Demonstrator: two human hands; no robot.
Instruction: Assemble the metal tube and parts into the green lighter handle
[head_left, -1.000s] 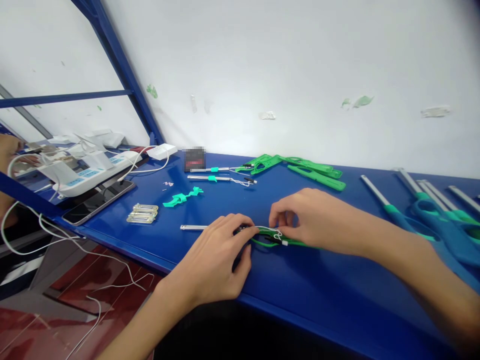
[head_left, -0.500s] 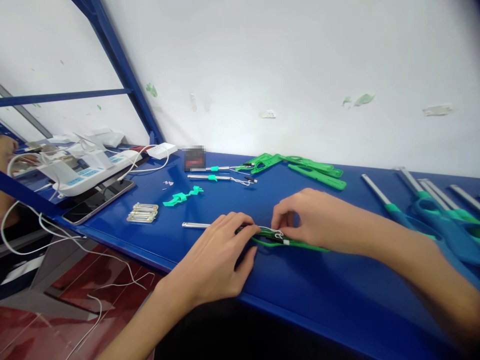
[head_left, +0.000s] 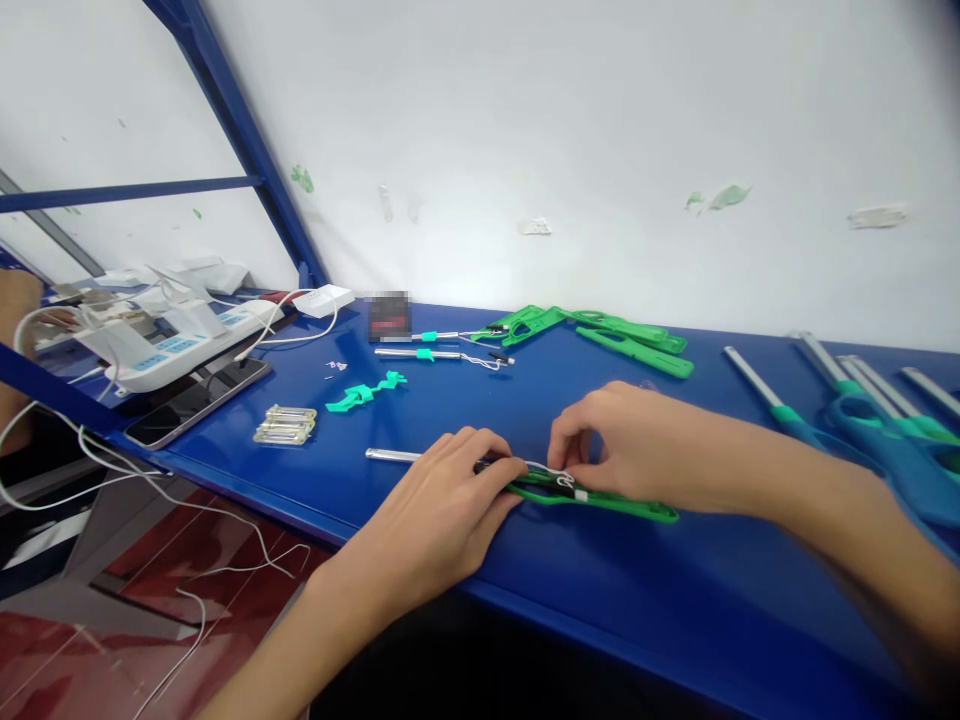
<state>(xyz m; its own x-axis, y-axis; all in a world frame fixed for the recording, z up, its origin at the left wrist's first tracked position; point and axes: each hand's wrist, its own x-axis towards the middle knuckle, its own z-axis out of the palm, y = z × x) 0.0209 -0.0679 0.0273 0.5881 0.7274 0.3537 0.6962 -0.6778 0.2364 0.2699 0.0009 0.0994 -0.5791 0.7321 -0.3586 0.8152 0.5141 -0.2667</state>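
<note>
A green plastic handle shell (head_left: 634, 508) lies near the front of the blue table, with white wires and a small black part (head_left: 559, 484) along it. My left hand (head_left: 457, 490) is closed on the shell's left end, where a metal tube (head_left: 391, 455) sticks out to the left. At the middle of the shell, my right hand (head_left: 600, 440) pinches by the white wires; its fingertips are partly hidden. Behind them lie two metal tubes with teal tape and wires, one of them nearer (head_left: 416, 355), and more green shells (head_left: 634, 352).
Blue lighter-like tools with metal tubes (head_left: 847, 440) lie at the right. Leftward are teal scraps (head_left: 364, 396), small clear-and-metal pieces (head_left: 285, 425), a phone (head_left: 199, 402) and a power strip (head_left: 195, 345) with cables. Part of another person shows at the far left edge.
The green shell's right end has come into view and tilted slightly toward the table's front edge. My left thumb has closed in toward the fingers; my right hand has shifted slightly right.
</note>
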